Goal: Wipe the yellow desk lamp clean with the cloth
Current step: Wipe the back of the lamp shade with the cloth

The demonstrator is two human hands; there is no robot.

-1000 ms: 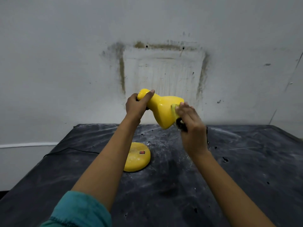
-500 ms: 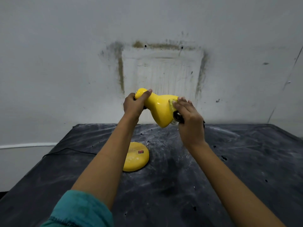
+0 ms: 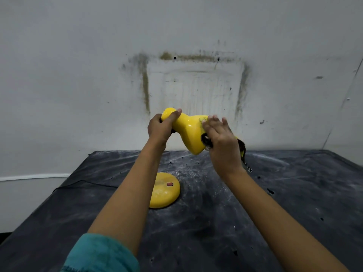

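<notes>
1. Dusty black sheeting covers the bench (image 3: pixel 216 232), streaked with white powder and pitted with small holes; behind it stands a stained grey wall (image 3: pixel 78 75).
2. Nearest the camera, a teal sleeve (image 3: pixel 102 254) sits at the near edge, on the left arm that reaches forward over the bench.
3. Toward the middle of the bench, left of centre, rests the lamp's round yellow base (image 3: pixel 164 190) with a small red switch (image 3: pixel 170 184) on top; pale dust shows on it, so I judge that part not yet wiped.
4. Above the far half of the bench, the yellow desk lamp (image 3: pixel 189 132) has its shade lifted and tilted, open mouth facing down and to the right.
5. The left hand (image 3: pixel 161 128) has its grip wrapped around the narrow rear end of the shade, thumb along the top, steadying it.
6. The right hand (image 3: pixel 222 138) presses the cloth (image 3: pixel 242 152), a yellow-and-dark rag, flat against the rim of the shade, fingers spread; one end hangs below the wrist.
7. Handling, as a judgement: the shade looks glossy, hard and light, so likely slippery under a loose grip; the narrow neck is the sensible place to hold it. The cloth is soft and follows the curve.
</notes>
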